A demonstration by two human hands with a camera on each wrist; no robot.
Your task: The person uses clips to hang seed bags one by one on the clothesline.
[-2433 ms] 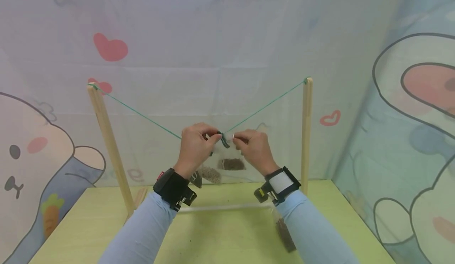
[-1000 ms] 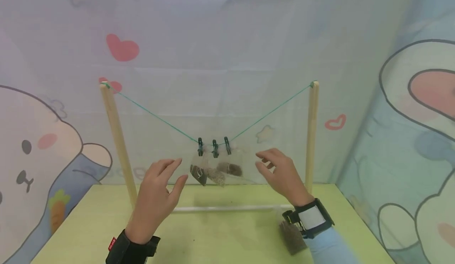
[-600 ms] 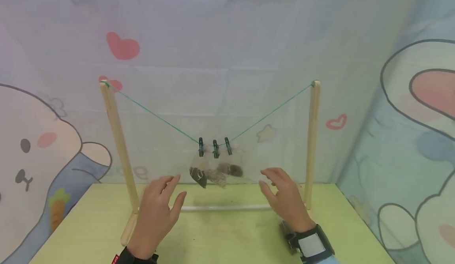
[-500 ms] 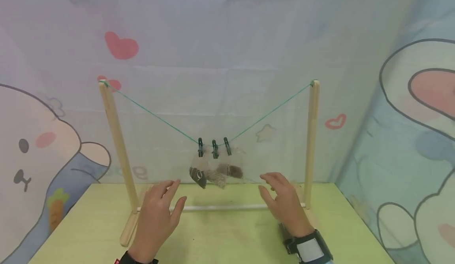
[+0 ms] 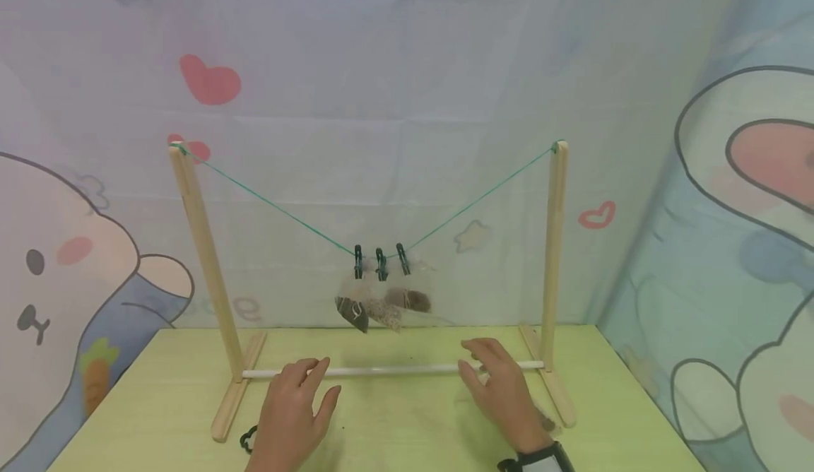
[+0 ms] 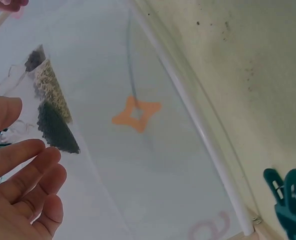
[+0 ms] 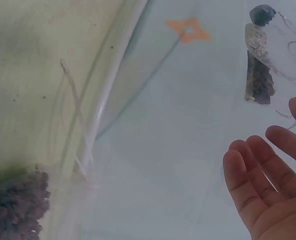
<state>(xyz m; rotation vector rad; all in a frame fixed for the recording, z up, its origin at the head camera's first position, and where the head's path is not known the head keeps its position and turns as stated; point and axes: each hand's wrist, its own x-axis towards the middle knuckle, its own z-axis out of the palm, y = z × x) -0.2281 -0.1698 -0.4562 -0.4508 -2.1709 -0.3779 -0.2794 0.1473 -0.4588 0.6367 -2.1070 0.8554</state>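
My left hand [image 5: 292, 412] is low over the table's left half, fingers loosely bent and holding nothing. A dark green clip [image 6: 288, 202] lies beside it, partly covered in the head view. My right hand [image 5: 504, 396], also with nothing in its fingers, hovers above a clear drawstring bag of dark grains [image 7: 17, 207] on the table. Beyond both hands, three green clips [image 5: 381, 265] grip a sagging green string [image 5: 273, 205]. From them hang small clear bags: one of black grains [image 5: 352, 314], one of pale grains [image 5: 384, 314] and one of brown grains [image 5: 410, 299].
The string runs between a left wooden post [image 5: 206, 260] and a right wooden post [image 5: 555, 253], each on a wooden foot. A white rod [image 5: 394, 370] joins them low over the yellow-green table [image 5: 394, 429]. Behind stands a printed cloth backdrop [image 5: 394, 69].
Both hands have let go of the right-hand bag and clip at the string, parted, and come down toward the table. Three clipped bags now hang free. The loose clip has come into view.
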